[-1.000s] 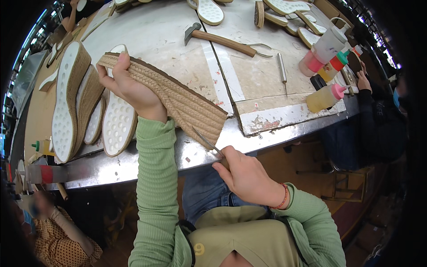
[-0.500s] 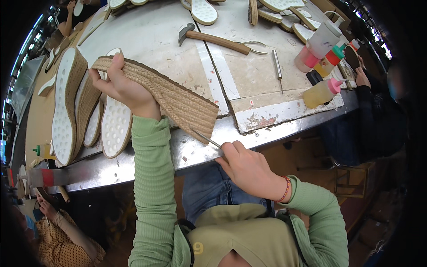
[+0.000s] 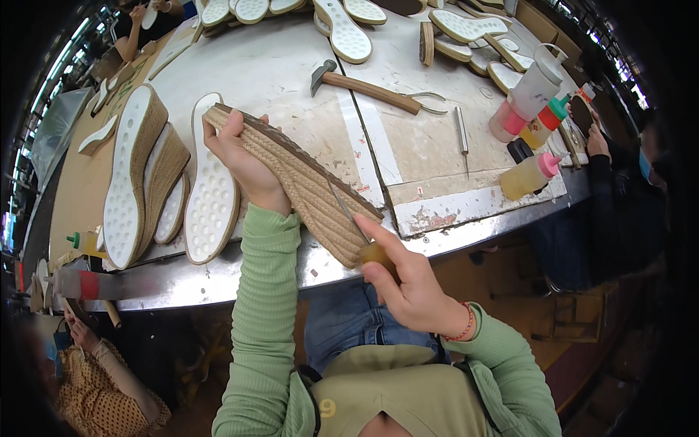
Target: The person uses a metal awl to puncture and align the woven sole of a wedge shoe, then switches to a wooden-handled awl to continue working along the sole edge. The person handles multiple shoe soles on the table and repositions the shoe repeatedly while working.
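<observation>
My left hand (image 3: 251, 167) is closed round the narrow end of a wedge sole (image 3: 309, 189) covered in tan braided rope, with a dark brown outsole along its upper edge. The thick heel end points toward my right hand (image 3: 419, 288). That hand grips the amber handle (image 3: 377, 256) of an awl, index finger stretched along it. The thin metal shaft (image 3: 349, 211) lies against the braided side; whether its tip goes into the braid I cannot tell. Left of my left hand, white-topped wedge soles (image 3: 131, 182) lean together, and another sole (image 3: 211, 197) lies beside them.
Beyond my hands lie a hammer (image 3: 371, 91), pliers (image 3: 429, 102) and a slim metal awl (image 3: 462, 135). Squeeze bottles (image 3: 524, 178) stand at the right. More soles (image 3: 346, 33) are piled at the back. The metal table edge (image 3: 451, 247) runs before me. Other people work nearby.
The sole has tilted, showing more of its dark outsole. My right hand has turned and risen along the heel, bringing the awl's handle into sight. The view has shifted slightly.
</observation>
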Tool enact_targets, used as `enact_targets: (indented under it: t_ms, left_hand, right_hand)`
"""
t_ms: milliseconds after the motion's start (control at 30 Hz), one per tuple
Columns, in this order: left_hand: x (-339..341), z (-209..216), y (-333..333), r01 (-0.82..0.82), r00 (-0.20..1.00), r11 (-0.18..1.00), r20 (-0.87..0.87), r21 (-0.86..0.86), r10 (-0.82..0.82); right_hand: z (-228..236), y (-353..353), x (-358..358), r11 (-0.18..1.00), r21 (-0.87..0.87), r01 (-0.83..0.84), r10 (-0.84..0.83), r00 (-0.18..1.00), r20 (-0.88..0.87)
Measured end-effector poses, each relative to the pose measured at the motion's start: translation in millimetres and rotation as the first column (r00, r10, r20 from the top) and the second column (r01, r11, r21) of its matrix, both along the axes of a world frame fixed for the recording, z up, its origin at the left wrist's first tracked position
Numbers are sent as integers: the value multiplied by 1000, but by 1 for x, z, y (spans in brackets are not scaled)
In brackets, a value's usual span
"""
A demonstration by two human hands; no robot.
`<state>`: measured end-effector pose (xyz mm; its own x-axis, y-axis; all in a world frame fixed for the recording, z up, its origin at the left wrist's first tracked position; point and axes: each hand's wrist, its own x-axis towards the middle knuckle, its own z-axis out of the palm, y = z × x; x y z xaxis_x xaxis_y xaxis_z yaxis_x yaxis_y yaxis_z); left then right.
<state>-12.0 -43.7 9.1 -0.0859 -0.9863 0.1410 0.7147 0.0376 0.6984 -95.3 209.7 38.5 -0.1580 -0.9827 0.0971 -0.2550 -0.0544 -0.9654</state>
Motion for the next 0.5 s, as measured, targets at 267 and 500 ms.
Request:
enact_targets:
  t_ms: [267, 500]
  left_hand:
    - [-4, 8, 12, -65, 998, 998, -2, -2, 65]
    - [0, 10, 14, -34, 999, 999, 11, 9, 34]
  right_hand:
    - [-1, -14, 8, 995, -93, -47, 36, 992, -118]
    - [-6, -19, 11, 976, -214, -25, -32, 965, -259]
